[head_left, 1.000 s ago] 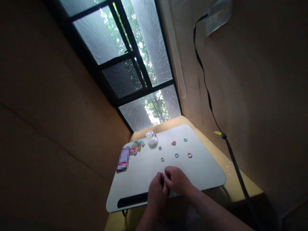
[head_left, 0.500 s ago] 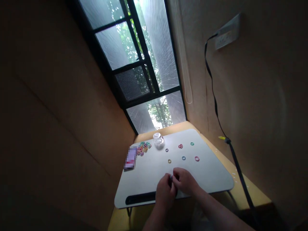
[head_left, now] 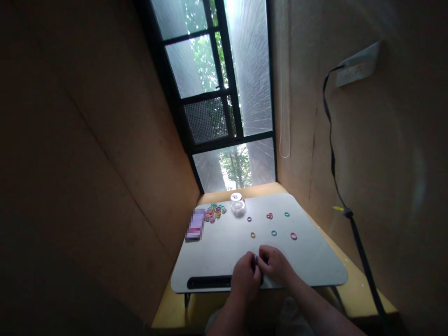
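At the near edge of the white lap table [head_left: 213,252], my left hand [head_left: 246,276] and my right hand [head_left: 275,264] meet with fingers closed. A small pale, bluish band [head_left: 255,258] shows between their fingertips, and most of it is hidden. Beyond the hands lie separate small hair ties: a yellow one [head_left: 253,235], a blue one [head_left: 274,233], a pink one [head_left: 293,236], a dark purple one [head_left: 249,219], a twisted red one [head_left: 269,216] and a green one [head_left: 287,214].
A heap of mixed hair ties [head_left: 214,213] lies at the back left, beside a blurred purple phone-like object [head_left: 195,225]. A clear jar [head_left: 238,207] stands at the back. Along the near edge runs a black slot [head_left: 209,282]. A dark cord [head_left: 332,154] hangs from a wall outlet [head_left: 359,67].
The camera view has turned slightly, shifting the table a little to the right. Both hands stay together, pinching the small band, with only slight finger movement. The hair ties on the table keep their places.
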